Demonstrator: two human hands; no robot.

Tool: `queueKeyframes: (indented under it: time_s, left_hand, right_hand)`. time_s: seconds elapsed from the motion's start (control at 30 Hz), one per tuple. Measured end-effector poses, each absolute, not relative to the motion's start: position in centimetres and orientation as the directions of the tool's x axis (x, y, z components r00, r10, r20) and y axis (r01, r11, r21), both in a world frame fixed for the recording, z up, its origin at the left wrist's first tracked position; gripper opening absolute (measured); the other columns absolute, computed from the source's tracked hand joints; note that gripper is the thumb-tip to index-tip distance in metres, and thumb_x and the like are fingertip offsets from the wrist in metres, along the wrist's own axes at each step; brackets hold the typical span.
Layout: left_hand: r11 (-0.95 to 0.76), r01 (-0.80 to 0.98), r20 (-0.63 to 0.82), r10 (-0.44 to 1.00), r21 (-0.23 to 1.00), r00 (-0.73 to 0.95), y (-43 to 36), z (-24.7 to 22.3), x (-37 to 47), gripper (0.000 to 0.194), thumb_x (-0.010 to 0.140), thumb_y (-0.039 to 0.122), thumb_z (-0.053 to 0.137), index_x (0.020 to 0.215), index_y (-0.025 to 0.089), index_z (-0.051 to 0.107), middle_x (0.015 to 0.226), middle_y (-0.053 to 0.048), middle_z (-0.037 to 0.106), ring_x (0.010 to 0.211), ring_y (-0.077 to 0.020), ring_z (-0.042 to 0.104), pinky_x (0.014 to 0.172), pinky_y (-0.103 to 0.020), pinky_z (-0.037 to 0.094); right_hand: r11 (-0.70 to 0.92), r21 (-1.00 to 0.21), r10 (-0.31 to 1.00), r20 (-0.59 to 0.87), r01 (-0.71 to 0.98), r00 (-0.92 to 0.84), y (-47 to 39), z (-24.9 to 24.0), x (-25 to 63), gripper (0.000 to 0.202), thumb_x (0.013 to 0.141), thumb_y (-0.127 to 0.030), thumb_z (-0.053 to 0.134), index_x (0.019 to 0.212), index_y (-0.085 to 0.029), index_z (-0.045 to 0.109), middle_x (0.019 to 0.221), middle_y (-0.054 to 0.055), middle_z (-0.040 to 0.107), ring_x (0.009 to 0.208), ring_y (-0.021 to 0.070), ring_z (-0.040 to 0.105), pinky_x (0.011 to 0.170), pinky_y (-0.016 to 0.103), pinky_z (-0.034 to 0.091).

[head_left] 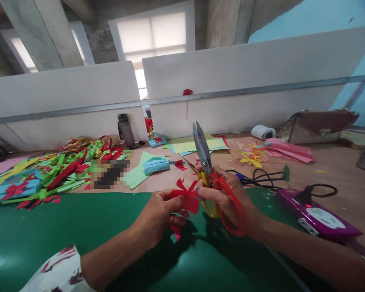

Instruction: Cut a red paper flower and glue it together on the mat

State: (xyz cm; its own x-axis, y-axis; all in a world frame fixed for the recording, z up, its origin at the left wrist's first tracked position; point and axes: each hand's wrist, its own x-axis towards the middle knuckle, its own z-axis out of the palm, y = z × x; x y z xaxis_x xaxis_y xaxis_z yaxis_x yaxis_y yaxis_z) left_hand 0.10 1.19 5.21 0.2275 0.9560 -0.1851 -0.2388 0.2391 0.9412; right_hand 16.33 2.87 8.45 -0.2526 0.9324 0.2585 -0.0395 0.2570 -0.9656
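Grey metal scissors [204,153], red-handled, their tapered long axis pointing toward eleven o'clock, are grasped in the right hand [231,184] while the left hand [166,209] pinches a petalled red paper cutout [191,200].

centre: scissors [203,152] | left: paper pile [63,176] | right: socket box [318,219] | behind it: handbag [319,129]

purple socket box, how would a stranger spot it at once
Find the person's right hand over the green surface. Go right to that surface's edge, where the purple socket box sits. Unlike the pink paper beyond it, it is glossy, with a black plug and a red light.
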Motion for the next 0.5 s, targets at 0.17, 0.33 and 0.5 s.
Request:
queueKeyframes:
  time_s: [0.17,0.33,0.5]
  left_hand:
    - [0.196,-0.183,-0.160,0.967,0.963,0.198,1.71,5.49,-0.32,0.016,0.069,0.024,0.069,0.068,0.011,0.060,0.060,-0.002,0.058,0.050,-0.0082,0.051,0.049,-0.020,0.042]
    - [0.170,-0.089,-0.146,0.963,0.982,0.226,1.56,5.73,-0.31,0.018,0.068,0.025,0.069,0.064,0.011,0.059,0.054,-0.001,0.056,0.046,-0.0079,0.049,0.050,-0.021,0.040]
    - [0.116,-0.131,-0.095,0.983,0.985,0.156,1.94,6.10,-0.81,0.020,0.067,0.025,0.069,0.061,0.012,0.056,0.054,0.001,0.055,0.045,-0.0070,0.048,0.048,-0.020,0.039]
  right_hand:
    - [0.237,-0.970,0.935,0.240,-0.044,-0.261,3.40,8.08,16.84,0.028,0.063,-0.016,0.065,0.088,-0.018,0.051,0.061,-0.007,0.050,0.052,0.0088,0.043,0.050,0.022,0.035]
    - [0.274,-0.962,0.927,0.268,-0.012,-0.264,3.68,7.70,17.09,0.019,0.068,-0.018,0.066,0.079,-0.019,0.051,0.063,-0.006,0.050,0.052,0.0080,0.044,0.050,0.021,0.036]
    - [0.242,-0.970,0.939,0.237,-0.012,-0.247,3.86,7.59,17.12,0.038,0.067,-0.032,0.073,0.096,-0.021,0.051,0.065,-0.006,0.051,0.051,0.0095,0.049,0.049,0.022,0.042]
